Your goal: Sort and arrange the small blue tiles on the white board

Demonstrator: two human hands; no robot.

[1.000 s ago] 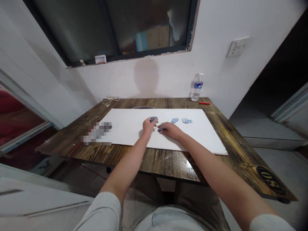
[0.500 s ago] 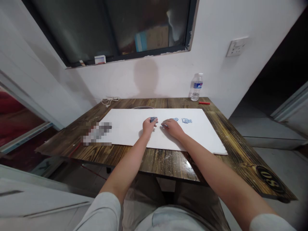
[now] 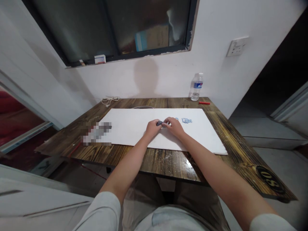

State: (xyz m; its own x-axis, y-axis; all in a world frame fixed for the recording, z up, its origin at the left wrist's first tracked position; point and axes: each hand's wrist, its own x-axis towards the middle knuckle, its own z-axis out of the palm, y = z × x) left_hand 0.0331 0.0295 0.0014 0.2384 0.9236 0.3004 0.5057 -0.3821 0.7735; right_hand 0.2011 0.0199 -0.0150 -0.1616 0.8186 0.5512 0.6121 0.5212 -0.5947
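Note:
Over the middle of a white board (image 3: pixel 130 128), my left hand (image 3: pixel 153 127) is closed on a small dark patterned piece (image 3: pixel 159 123). My right hand (image 3: pixel 173 126) meets it from the right, its fingertips pinched together at the piece's right end; whether they grip that piece or another small one is too small to tell. Behind my right hand lies a partly hidden blue-outlined shape (image 3: pixel 177 118). A second blue-outlined shape (image 3: pixel 187 121) lies flat on the board further right.
The board rests on a dark wooden table (image 3: pixel 168 163). At its back stand a water bottle (image 3: pixel 196 87) and a red pen-like item (image 3: pixel 204 103). A white cable (image 3: pixel 110 101) is coiled back left. A blurred patch covers the board's left end.
My left hand has moved right with the dark piece, and my right hand has come slightly left and raised its fingers, so the two hands now meet.

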